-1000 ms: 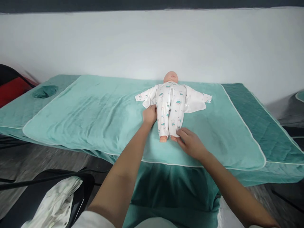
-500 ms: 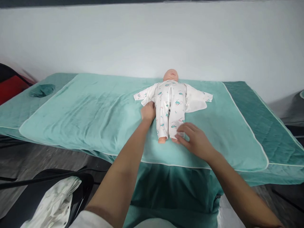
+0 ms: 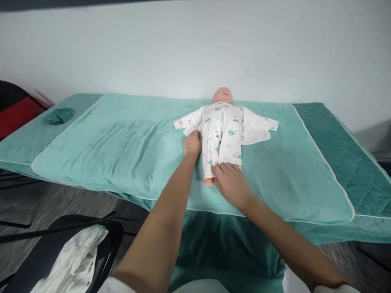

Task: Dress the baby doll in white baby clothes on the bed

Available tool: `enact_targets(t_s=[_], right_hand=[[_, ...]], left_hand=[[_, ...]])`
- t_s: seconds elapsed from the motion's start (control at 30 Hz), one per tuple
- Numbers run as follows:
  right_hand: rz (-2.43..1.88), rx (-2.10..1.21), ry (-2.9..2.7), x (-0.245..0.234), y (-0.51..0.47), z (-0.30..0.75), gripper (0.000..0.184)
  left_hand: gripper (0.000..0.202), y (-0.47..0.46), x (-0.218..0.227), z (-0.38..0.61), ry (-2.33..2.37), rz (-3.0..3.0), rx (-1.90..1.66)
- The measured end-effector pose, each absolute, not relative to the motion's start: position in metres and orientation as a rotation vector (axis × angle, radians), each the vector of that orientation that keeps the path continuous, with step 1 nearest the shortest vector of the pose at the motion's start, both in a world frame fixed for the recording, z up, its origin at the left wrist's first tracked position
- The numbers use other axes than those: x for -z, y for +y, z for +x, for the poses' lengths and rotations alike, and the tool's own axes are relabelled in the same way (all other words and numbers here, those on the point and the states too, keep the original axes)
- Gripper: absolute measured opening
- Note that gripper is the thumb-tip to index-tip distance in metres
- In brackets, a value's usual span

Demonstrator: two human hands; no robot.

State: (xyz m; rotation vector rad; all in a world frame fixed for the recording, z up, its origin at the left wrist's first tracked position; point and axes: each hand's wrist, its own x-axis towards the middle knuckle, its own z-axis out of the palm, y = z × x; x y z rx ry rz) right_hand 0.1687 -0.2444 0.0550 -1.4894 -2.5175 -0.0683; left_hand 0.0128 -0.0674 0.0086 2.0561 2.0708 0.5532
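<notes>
A baby doll lies on its back on a pale green sheet, head toward the wall. It wears white baby trousers with a small coloured print, and a white top whose sleeves spread to both sides. My left hand is closed against the left side of the trousers; its fingertips are hidden there. Lower down, my right hand curls its fingers over the hem of the right trouser leg and covers that foot. The other bare foot shows below its hem.
The sheet covers a padded bed with a face hole at its left end, set against a white wall. At lower left, white printed cloth lies on a black chair. Something red is at far left.
My right hand has moved left and closed over the right trouser hem, covering the foot there. My left hand stays at the doll's side. The view has shifted slightly.
</notes>
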Motion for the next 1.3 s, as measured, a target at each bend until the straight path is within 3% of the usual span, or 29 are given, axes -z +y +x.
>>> enact_targets(t_s=[0.23, 0.43, 0.73, 0.93, 1.13, 1.3], right_hand=[[-1.243, 0.049, -2.479, -0.06, -0.253, 0.18, 0.015], [-1.398, 0.094, -2.443, -0.067, -0.255, 0.18, 0.015], [-1.137, 0.096, -2.626, -0.066, -0.241, 0.15, 0.021], [-1.185, -0.144, -2.524, -0.071, -0.255, 0.169, 0.02], [-1.502, -0.13, -2.426, -0.065, -0.264, 0.213, 0.013], [-1.486, -0.239, -2.527, -0.067, -0.271, 0.218, 0.008]], left_hand=[[0.029, -0.068, -0.01, 0.013, 2.071, 2.072, -0.541], [0.029, -0.067, -0.007, 0.013, 2.077, 2.066, -0.533], [0.029, -0.07, -0.012, 0.013, 2.075, 2.077, -0.519], [0.028, -0.068, -0.01, 0.013, 2.07, 2.07, -0.539], [0.027, -0.067, -0.008, 0.013, 2.042, 2.059, -0.554], [0.029, -0.069, -0.01, 0.013, 2.06, 2.05, -0.53]])
